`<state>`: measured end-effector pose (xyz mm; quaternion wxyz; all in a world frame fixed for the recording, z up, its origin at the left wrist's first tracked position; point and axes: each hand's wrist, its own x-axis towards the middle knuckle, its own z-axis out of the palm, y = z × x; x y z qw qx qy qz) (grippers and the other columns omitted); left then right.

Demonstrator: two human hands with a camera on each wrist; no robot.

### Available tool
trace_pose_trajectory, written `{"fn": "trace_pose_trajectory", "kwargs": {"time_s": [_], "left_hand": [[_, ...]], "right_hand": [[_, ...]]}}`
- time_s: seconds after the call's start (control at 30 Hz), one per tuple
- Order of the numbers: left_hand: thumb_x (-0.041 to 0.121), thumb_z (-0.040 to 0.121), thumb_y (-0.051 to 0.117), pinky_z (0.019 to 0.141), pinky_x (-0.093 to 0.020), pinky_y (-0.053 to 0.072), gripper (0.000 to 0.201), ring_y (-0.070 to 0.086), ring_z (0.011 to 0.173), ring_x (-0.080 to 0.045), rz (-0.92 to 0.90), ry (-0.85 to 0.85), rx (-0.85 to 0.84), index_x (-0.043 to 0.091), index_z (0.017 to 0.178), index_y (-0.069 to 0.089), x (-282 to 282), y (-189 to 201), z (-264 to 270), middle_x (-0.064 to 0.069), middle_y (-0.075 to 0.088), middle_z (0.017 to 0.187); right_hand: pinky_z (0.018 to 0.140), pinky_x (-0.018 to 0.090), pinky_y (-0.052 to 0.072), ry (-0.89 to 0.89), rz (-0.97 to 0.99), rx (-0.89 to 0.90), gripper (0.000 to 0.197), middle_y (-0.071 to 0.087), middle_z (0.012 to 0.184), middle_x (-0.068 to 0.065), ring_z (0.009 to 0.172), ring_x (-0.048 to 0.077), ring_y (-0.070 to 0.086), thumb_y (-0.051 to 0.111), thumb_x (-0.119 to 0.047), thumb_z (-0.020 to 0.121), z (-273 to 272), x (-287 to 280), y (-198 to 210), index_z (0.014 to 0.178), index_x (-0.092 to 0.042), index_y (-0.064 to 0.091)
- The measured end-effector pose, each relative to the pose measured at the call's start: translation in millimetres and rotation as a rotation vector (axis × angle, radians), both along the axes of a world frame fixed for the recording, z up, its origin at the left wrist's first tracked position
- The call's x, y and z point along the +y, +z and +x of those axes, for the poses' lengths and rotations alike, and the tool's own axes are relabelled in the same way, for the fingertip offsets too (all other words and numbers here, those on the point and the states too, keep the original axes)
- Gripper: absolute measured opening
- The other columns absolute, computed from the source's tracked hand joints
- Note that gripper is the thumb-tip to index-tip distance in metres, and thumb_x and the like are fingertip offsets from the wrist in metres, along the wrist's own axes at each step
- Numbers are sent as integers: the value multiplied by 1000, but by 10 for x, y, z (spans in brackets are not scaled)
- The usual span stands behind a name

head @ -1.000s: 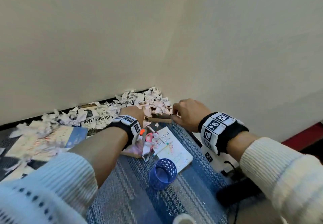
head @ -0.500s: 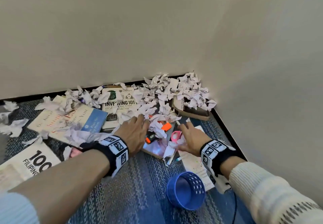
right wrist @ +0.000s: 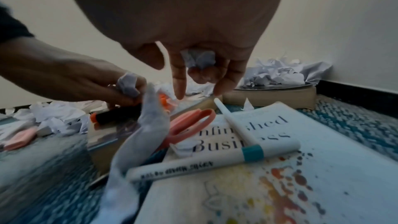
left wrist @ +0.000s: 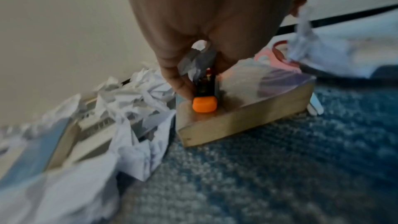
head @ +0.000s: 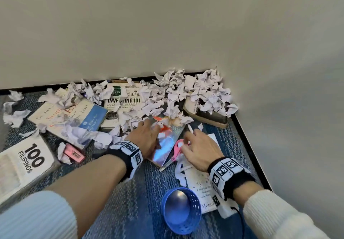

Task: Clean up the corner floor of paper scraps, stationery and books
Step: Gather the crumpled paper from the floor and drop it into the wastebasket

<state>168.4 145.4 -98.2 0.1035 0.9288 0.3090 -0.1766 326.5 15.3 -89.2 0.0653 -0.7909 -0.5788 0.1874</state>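
Note:
Crumpled paper scraps [head: 186, 89] lie piled in the corner over several books. My left hand [head: 147, 136] rests on a glossy book [left wrist: 247, 113]. It holds a paper scrap [left wrist: 194, 59] and pinches a black marker with an orange cap [left wrist: 204, 106]. My right hand [head: 201, 149] hovers over a white book [right wrist: 301, 159], a paper scrap [right wrist: 198, 59] curled in its middle fingers. Its index finger points down beside a white pen [right wrist: 234, 123]. Pink scissors [right wrist: 189, 123] and a teal-banded marker [right wrist: 204, 163] lie on that book.
A blue perforated cup [head: 181, 210] lies on the blue carpet in front of my hands. An Investing 101 book [head: 123, 101], a 100 Filipinos book [head: 24, 164] and a pink eraser [head: 74, 154] lie to the left. A brown-edged book [head: 208, 115] sits in the corner.
Both hands drew back from the corner pile toward me. The left hand settled on the glossy book and closed on the orange-capped marker; the right hand came over the scissors and pen.

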Motion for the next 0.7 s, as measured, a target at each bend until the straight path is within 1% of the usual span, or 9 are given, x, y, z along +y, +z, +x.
{"fn": "trace_pose_trajectory", "kwargs": {"time_s": [0.07,0.17,0.27,0.33,0.4,0.43,0.5,0.6,0.7], "left_hand": [[43,102,32,97,-40,45,49,49,111,-32,46,80,-78,10,136,35,-61,4,5,-20,42,127],[44,103,27,89,-40,49,49,51,107,-30,175,2,-93,10,138,34,-46,73,13,-16,48,118],[41,102,39,62,-32,49,41,53,85,-23,114,-87,-49,16,134,35,22,97,-21,-4,47,82],[49,99,44,54,-30,53,35,51,64,-16,60,-78,-156,21,120,41,-25,125,5,2,44,69],[58,98,31,66,-34,55,47,57,68,-17,-103,-82,-209,17,121,40,-148,37,51,1,56,82],[61,97,29,68,-34,52,55,59,73,-20,-174,-121,-158,14,122,38,-222,-25,71,-2,58,90],[68,92,33,67,-37,46,65,62,82,-29,-155,-231,-68,11,122,37,-341,-108,76,-8,59,102],[70,90,35,72,-39,48,63,61,91,-31,-99,-252,-58,14,117,43,-430,-267,62,-9,57,110],[56,95,42,75,-39,46,48,59,97,-31,-111,-299,-41,15,117,50,-457,-289,95,-6,56,115]], "right_hand": [[68,34,38,-77,7,-17,32,48,85,2,76,21,48,44,-51,87,87,54,-5,79,-20,45],[69,34,40,-255,124,-18,13,53,87,9,82,30,55,53,-21,90,373,99,-61,81,-14,47],[73,37,44,-386,190,34,3,60,94,13,87,35,58,51,-12,90,661,146,-103,93,-11,49],[83,37,47,-327,73,-17,20,60,108,11,98,32,58,56,-20,90,789,197,-160,109,-15,51],[88,38,48,-240,-75,-74,35,60,115,11,104,33,59,57,-28,90,837,262,-222,123,-23,48],[88,38,49,-212,-132,-82,39,63,115,13,105,34,60,56,-29,91,844,305,-258,128,-24,47],[87,38,50,-190,-197,-95,42,66,112,17,105,36,62,55,-29,91,833,371,-319,132,-23,47],[84,40,51,-209,-172,-148,39,68,108,19,102,38,64,55,-30,90,807,394,-421,128,-23,50],[77,39,50,-210,-131,-158,28,68,103,18,96,37,64,54,-30,91,797,388,-458,117,-21,54]]}}
